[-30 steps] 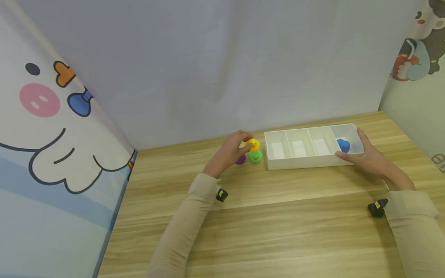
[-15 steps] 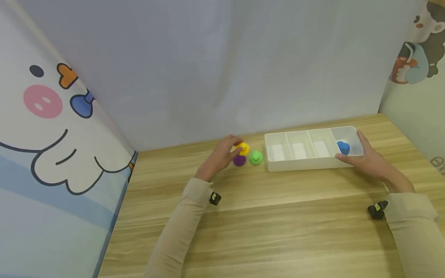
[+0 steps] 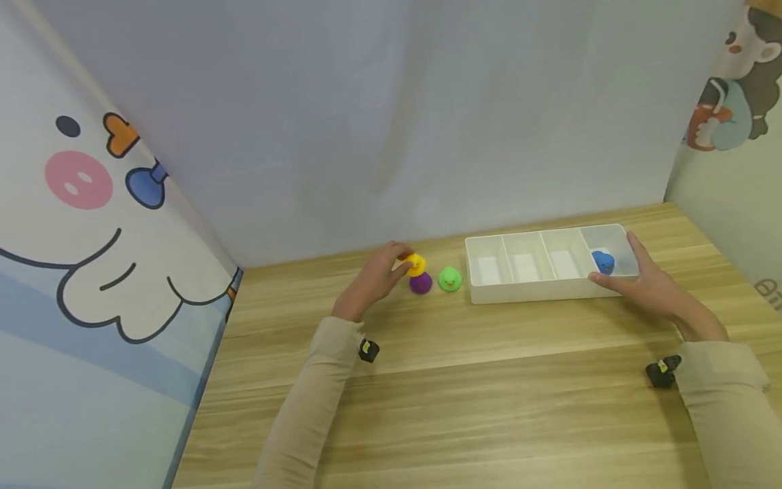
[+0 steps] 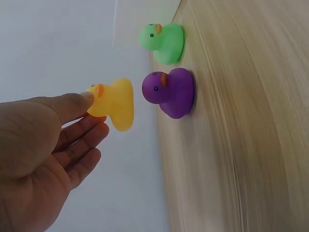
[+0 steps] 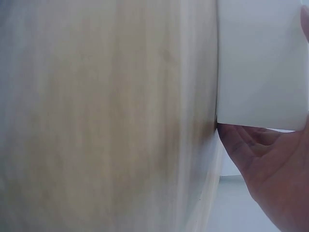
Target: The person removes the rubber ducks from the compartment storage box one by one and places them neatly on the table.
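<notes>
My left hand (image 3: 371, 280) pinches a yellow rubber duck (image 4: 120, 104) by its head, between thumb and fingertips. In the left wrist view the duck hangs in the air, apart from a purple rubber duck (image 4: 177, 94) that stands on the table. Beside the purple one stands a green rubber duck (image 4: 166, 44). At the right, my right hand (image 3: 662, 288) grips the end of a white divided box (image 3: 525, 293), its thumb over the front wall. Inside the rightmost compartment lies a blue rubber duck (image 3: 603, 262). The right wrist view shows fingers around the box's end wall.
The box stands on a wood-grain table (image 3: 476, 401), to the right of the green duck. Behind the table hangs a pale cloth backdrop (image 3: 342, 136). Printed panels with cartoon figures rise on the left and right sides.
My left hand has moved left with the yellow duck, from behind the green duck to behind the purple one. My right hand stays on the box.
</notes>
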`<state>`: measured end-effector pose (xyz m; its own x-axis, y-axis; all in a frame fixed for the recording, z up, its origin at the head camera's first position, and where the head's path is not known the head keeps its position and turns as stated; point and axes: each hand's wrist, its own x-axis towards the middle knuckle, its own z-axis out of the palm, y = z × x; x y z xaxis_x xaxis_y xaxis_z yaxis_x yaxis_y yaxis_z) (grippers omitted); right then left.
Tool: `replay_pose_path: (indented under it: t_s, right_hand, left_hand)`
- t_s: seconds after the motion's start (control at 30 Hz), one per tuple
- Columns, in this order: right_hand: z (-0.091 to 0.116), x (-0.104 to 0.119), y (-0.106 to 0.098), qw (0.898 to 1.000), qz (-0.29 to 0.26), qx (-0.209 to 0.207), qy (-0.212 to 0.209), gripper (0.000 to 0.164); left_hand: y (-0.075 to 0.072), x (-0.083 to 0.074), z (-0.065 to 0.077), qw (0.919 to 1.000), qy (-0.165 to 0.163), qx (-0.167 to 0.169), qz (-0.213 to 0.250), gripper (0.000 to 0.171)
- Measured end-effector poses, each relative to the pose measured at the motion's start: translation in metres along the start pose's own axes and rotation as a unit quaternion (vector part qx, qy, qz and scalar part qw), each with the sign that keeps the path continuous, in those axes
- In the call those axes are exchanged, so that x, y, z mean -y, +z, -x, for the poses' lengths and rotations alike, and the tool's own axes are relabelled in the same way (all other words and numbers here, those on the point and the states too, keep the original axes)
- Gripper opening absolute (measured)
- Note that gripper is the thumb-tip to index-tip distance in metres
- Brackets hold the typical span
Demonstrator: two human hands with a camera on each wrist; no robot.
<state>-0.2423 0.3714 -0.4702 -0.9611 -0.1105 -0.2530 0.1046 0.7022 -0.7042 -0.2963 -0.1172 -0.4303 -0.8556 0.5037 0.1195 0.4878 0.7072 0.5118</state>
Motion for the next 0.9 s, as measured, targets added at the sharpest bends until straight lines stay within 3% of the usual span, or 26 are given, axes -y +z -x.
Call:
replay_pose_path:
  t_s: [0.47, 0.77, 0.9]
  right_hand:
    - [0.001, 0.001, 0.000, 1.000, -0.003, 0.002, 0.001, 0.116]
    - [0.001, 0.000, 0.000, 1.000, -0.005, 0.004, 0.002, 0.116]
    - [0.000, 0.000, 0.000, 1.000, -0.001, 0.002, -0.001, 0.116]
  left_hand:
    - [-0.004, 0.018, 0.016, 0.9998, -0.002, -0.004, -0.021, 0.029]
    - [0.001, 0.030, 0.022, 0.9997, -0.012, 0.008, -0.019, 0.028]
    - [0.003, 0.034, 0.025, 0.9998, -0.002, 0.007, -0.018, 0.026]
